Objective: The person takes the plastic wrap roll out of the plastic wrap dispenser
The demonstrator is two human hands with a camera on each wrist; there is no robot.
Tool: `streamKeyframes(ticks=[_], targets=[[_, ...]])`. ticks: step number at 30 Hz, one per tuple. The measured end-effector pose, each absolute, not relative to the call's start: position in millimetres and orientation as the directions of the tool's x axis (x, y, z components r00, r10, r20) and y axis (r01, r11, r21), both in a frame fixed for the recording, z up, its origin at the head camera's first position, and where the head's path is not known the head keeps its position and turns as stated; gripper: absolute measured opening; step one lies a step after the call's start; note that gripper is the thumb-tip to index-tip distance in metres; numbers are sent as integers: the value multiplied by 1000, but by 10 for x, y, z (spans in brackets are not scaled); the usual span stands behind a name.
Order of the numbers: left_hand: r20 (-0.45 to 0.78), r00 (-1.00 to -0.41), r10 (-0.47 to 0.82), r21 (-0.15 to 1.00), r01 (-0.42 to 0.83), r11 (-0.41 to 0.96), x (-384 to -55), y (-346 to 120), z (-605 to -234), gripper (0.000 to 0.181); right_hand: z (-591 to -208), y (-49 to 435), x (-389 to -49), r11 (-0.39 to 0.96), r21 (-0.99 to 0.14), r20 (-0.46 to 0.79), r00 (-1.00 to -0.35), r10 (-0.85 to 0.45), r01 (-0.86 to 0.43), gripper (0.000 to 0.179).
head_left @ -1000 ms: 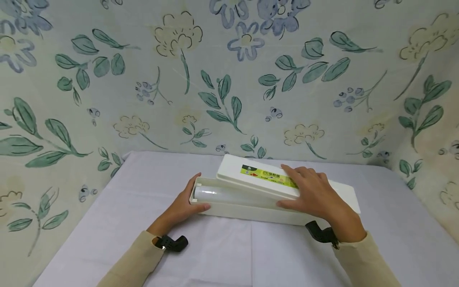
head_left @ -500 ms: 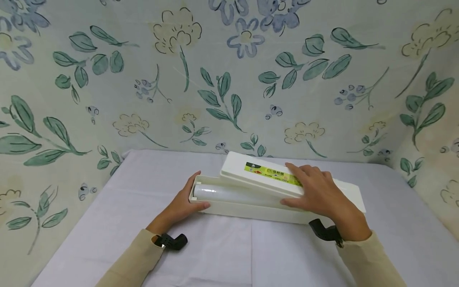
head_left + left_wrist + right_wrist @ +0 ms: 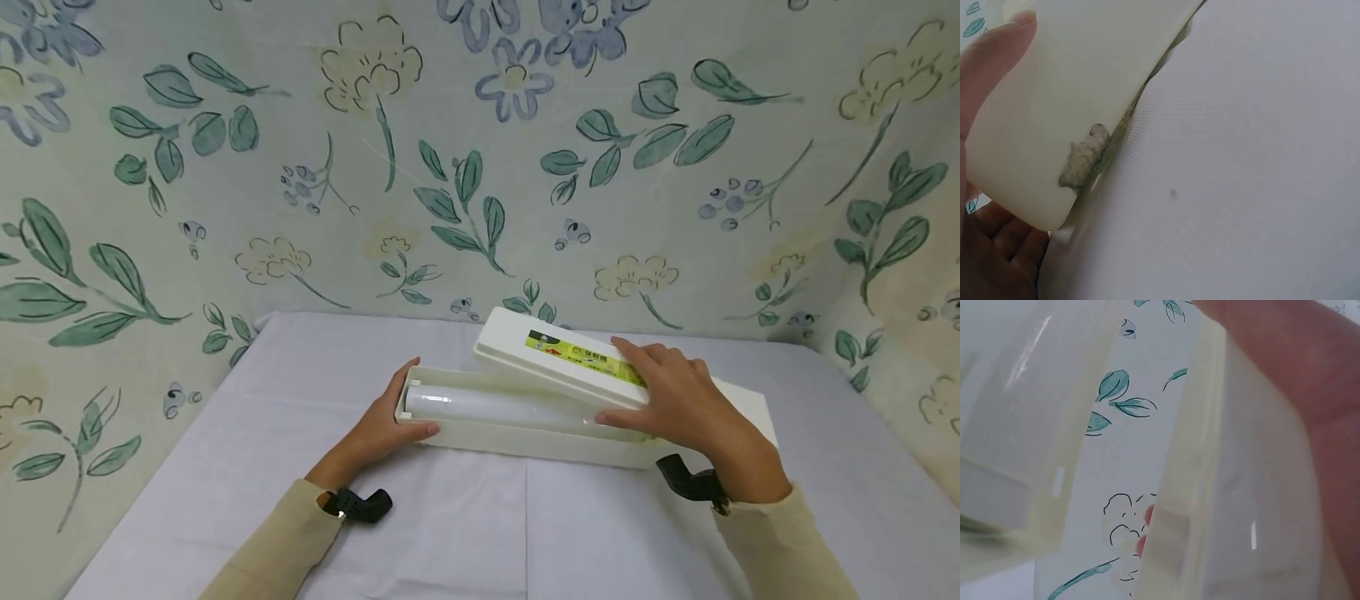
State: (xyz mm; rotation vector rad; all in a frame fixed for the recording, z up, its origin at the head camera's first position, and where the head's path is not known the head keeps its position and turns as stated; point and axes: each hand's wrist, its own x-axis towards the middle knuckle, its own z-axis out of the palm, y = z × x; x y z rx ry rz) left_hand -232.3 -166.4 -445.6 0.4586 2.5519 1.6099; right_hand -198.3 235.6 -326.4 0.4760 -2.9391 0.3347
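A long white plastic box (image 3: 517,443) lies crosswise on the table with a roll of cling film (image 3: 480,405) inside. My left hand (image 3: 382,429) grips the box's left end, thumb in front and fingers behind. My right hand (image 3: 678,400) holds the white lid (image 3: 502,335) across its width; a yellow-green label (image 3: 585,357) is partly covered by the fingers. The lid sits askew over the box's right part, left end raised. In the right wrist view, a gap separates the lid (image 3: 1260,475) from the box (image 3: 1047,512). My right hand hides the roll's right end.
A white cloth (image 3: 465,533) covers the table, its far edge meeting a floral curtain (image 3: 480,167). Each wrist wears a black camera mount, such as the left mount (image 3: 363,506). A greyish ragged patch (image 3: 1087,156) marks the box's side in the left wrist view.
My right hand has shifted the lid to the right and lifted its left end a little, exposing more of the roll. My left hand and the box stay nearly still.
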Motion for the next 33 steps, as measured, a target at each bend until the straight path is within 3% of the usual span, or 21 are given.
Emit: streamKeyframes(ticks=[33], targets=[[70, -956, 286, 896, 187, 404, -2326, -1645, -4460, 103, -3274, 2645, -2006, 948, -158, 240, -942, -233, -275, 105]])
